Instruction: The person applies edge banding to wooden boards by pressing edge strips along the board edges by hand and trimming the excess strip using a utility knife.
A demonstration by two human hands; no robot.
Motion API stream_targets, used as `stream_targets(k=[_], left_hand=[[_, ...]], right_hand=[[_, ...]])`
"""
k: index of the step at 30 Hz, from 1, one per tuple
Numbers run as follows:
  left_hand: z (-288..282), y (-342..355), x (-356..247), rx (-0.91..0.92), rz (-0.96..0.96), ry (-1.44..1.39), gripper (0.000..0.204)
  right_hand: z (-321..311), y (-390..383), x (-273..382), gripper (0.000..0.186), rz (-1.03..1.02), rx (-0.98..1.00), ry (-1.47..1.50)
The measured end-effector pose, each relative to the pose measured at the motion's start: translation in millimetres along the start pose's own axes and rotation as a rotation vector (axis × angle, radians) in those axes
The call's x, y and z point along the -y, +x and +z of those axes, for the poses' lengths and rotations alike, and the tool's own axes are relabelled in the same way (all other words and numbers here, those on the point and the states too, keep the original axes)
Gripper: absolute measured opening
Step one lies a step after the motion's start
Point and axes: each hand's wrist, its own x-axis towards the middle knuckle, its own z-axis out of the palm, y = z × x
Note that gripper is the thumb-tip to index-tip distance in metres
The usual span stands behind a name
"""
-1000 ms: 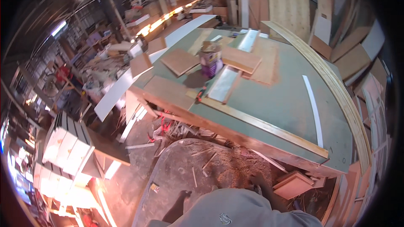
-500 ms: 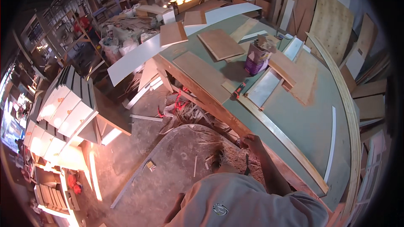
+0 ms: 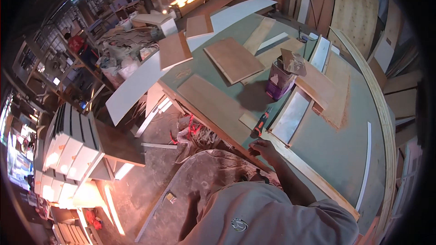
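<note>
My right hand (image 3: 262, 149) is over the near edge of the green-topped table (image 3: 354, 104), its fingers loosely bent and nothing visible in them. Just beyond its fingertips lies a slim black and orange hand tool (image 3: 260, 123), apart from the hand; its exact kind is unclear. My left hand (image 3: 194, 196) hangs low beside my body over the floor, small and dark, its fingers not distinct. A purple can (image 3: 276, 81) with brown scraps at its top stands past the tool. Flat brown boards (image 3: 234, 59) lie around it.
A long pale strip (image 3: 313, 177) runs along the table's near side. A curved white sheet (image 3: 131, 86) juts off the far left. Stacked panels (image 3: 75, 149) stand at left, scraps (image 3: 200, 134) lie below the table, and a person in red (image 3: 76, 43) is far off.
My right hand has moved forward and left along the table edge, closer to the black and orange tool. My left hand has come further into view. The view has shifted slightly.
</note>
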Motion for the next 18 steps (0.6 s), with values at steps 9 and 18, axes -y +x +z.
stream_targets(k=[9,18], left_hand=[[-243,163,-267,-0.199,0.375,-0.851,0.024],[-302,298,-253,0.191,0.357,-1.09,0.022]], right_hand=[[5,77,72,0.028,-0.062,-0.182,0.243],[26,266,98,0.031,-0.12,-0.483,0.3]])
